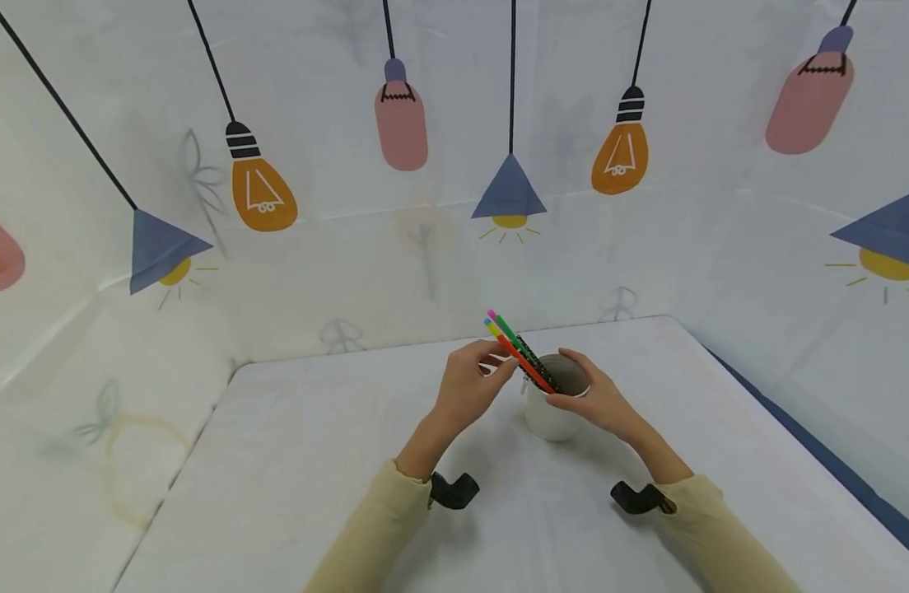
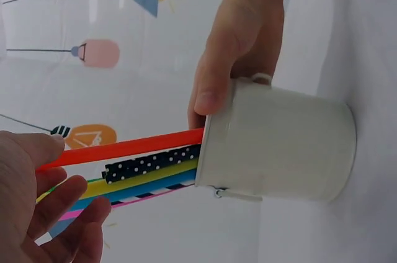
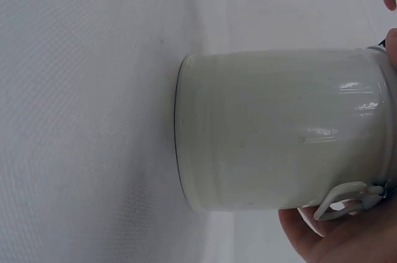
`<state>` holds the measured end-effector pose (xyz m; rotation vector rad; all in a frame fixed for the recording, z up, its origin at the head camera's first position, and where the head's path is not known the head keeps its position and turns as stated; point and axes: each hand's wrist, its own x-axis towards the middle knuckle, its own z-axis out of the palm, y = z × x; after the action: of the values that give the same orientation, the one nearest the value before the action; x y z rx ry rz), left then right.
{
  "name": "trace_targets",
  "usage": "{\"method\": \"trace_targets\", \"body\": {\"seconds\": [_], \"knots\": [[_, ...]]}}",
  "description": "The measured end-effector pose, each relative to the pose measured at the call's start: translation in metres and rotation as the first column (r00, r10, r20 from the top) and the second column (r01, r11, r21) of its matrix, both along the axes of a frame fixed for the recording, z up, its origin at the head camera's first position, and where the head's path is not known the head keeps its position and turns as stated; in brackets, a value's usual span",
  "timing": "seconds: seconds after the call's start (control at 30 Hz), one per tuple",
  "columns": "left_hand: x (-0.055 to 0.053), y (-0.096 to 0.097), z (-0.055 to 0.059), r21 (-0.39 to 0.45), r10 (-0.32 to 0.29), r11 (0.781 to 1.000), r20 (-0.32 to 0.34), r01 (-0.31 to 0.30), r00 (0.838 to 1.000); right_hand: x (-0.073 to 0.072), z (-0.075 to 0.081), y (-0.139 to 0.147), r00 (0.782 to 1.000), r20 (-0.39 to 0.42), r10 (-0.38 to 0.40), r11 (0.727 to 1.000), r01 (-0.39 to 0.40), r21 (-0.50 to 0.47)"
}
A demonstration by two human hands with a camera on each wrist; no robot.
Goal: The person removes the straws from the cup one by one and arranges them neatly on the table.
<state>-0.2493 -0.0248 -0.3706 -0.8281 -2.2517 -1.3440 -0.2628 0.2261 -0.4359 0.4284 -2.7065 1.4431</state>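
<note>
A small off-white metal bucket stands upright on the table, its wire handle hanging down. Several colourful straws lean out of its mouth: red-orange, yellow, blue, pink, green, black with white dots, and striped. My left hand is at their upper part, thumb against the red-orange straw and fingers on the far side, pinching the bunch. With thumb and fingers spread across the rim, my right hand grips the bucket from the right. The straws' lower ends are hidden inside the bucket.
The white-covered table reaches back to a pale wall sheet printed with hanging lamps and bulbs. A dark blue strip runs along the table's right edge. Black wrist mounts stick out from both sleeves.
</note>
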Motion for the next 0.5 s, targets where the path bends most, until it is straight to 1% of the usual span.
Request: {"method": "trace_targets", "body": {"seconds": [0.1, 0.17, 0.23, 0.3, 0.4, 0.47, 0.5], "knots": [[0.000, 0.008, 0.000, 0.044, -0.004, 0.999, -0.016, 0.004, 1.000, 0.000, 0.001, 0.000, 1.000, -0.004, 0.000, 1.000, 0.000, -0.003], [0.000, 0.012, -0.001, 0.080, -0.012, 0.997, -0.009, 0.013, 1.000, 0.001, 0.002, -0.001, 1.000, -0.004, 0.006, 1.000, -0.006, -0.006], [0.001, 0.016, -0.003, 0.123, -0.029, 0.992, 0.017, 0.027, 0.999, 0.004, 0.007, -0.004, 1.000, -0.001, 0.011, 1.000, -0.011, -0.019], [0.001, 0.020, -0.005, 0.161, -0.040, 0.986, 0.054, 0.031, 0.998, 0.010, 0.016, -0.007, 1.000, 0.000, 0.018, 1.000, -0.018, -0.021], [0.003, 0.024, -0.009, 0.199, -0.034, 0.980, 0.094, 0.014, 0.995, 0.020, 0.029, -0.011, 1.000, -0.002, 0.026, 0.999, -0.026, -0.029], [0.002, 0.027, -0.012, 0.210, -0.007, 0.978, 0.092, -0.012, 0.996, 0.017, 0.026, -0.009, 0.999, -0.017, 0.028, 1.000, -0.028, -0.011], [0.002, 0.028, -0.013, 0.219, 0.008, 0.975, 0.086, -0.027, 0.996, 0.014, 0.021, -0.007, 0.999, -0.021, 0.024, 1.000, -0.024, -0.012]]}}
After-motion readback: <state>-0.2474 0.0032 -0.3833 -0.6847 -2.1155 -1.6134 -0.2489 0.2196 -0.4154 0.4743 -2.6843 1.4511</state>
